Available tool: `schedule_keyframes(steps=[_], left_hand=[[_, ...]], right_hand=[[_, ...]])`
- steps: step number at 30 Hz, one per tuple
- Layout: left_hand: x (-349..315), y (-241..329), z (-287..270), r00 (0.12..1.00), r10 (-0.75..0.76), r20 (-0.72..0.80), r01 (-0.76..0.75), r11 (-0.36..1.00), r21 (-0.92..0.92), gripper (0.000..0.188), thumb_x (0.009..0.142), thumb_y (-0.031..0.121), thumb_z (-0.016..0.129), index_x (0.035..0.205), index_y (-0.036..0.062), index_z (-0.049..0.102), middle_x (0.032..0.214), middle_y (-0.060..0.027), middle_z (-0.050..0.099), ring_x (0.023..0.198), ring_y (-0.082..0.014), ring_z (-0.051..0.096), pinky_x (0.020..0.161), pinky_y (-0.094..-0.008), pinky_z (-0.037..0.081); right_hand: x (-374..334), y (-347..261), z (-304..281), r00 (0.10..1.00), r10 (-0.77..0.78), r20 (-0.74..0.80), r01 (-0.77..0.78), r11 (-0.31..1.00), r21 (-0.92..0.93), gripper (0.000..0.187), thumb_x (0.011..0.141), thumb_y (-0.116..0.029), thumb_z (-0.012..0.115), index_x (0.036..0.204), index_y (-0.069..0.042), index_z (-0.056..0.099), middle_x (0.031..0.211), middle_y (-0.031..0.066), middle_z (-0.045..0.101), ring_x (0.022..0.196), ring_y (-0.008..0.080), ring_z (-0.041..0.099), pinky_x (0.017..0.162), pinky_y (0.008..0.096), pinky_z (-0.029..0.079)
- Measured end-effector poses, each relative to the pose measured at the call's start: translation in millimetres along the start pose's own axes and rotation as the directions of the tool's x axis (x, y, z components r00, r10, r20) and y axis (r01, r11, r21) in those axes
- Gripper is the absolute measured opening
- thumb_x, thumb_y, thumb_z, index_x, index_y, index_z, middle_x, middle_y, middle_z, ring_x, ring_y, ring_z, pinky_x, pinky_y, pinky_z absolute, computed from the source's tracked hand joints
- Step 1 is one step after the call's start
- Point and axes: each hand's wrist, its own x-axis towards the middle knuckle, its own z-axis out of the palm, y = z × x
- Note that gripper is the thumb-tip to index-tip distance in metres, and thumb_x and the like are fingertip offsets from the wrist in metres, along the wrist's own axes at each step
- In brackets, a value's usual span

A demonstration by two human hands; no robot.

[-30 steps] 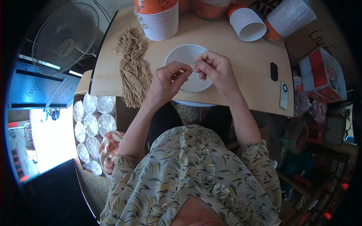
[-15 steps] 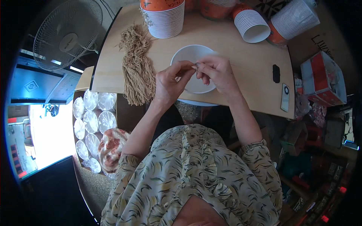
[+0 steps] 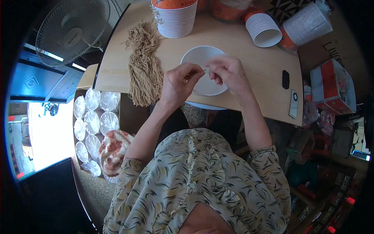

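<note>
Over a white paper bucket (image 3: 193, 54) at the table's front edge, both hands work close together. My left hand (image 3: 180, 82) pinches something tiny between thumb and forefinger, too small to name. Just to its right is my right hand (image 3: 230, 76), its fingers curled in and the upper ones blurred by motion; whatever they hold is hidden. The two hands are slightly apart. Left of my left hand lies a long bundle of tan cords (image 3: 144, 70). A stack of white buckets with an orange one (image 3: 176, 21) stands behind it, small pale pieces hanging at its rim.
More bucket stacks (image 3: 267, 33) lie tipped at the back right. A black object (image 3: 285, 79) and a white-and-black device (image 3: 293, 103) rest near the table's right edge. Below left, a carton holds several plastic-wrapped round items (image 3: 92, 123). A fan (image 3: 73, 37) stands far left.
My right hand has drawn away to the right from my left fingertips, opening a small gap. My left hand keeps its pinch. The view has shifted slightly.
</note>
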Motion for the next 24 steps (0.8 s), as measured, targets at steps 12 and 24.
schedule_keyframes(steps=[12, 24], left_hand=[[13.8, -0.5, -19.8, 0.86, -0.351, 0.37, 0.508, 0.654, -0.561, 0.019, 0.093, 0.015, 0.072, 0.106, 0.0018, 0.068, 0.093, -0.0058, 0.072, 0.086, -0.0126, 0.07, 0.074, -0.0232, 0.053], [8.8, -3.2, -10.9, 0.863, -0.348, 0.365, 0.503, 0.652, -0.567, 0.019, 0.091, 0.008, 0.073, 0.104, -0.0042, 0.069, 0.094, -0.0083, 0.072, 0.087, -0.0144, 0.071, 0.081, -0.0254, 0.058]], right_hand=[[-36.0, -0.6, 13.7, 0.863, -0.465, -0.197, 0.319, 0.805, -0.501, 0.018, 0.087, -0.002, 0.07, 0.105, -0.001, 0.067, 0.091, 0.0073, 0.068, 0.071, 0.0152, 0.065, 0.063, 0.0281, 0.052], [-44.2, 10.0, 34.1, 0.843, -0.493, -0.214, 0.333, 0.792, -0.512, 0.012, 0.084, -0.004, 0.075, 0.094, -0.001, 0.069, 0.086, 0.0069, 0.068, 0.071, 0.0186, 0.068, 0.064, 0.0302, 0.054]])
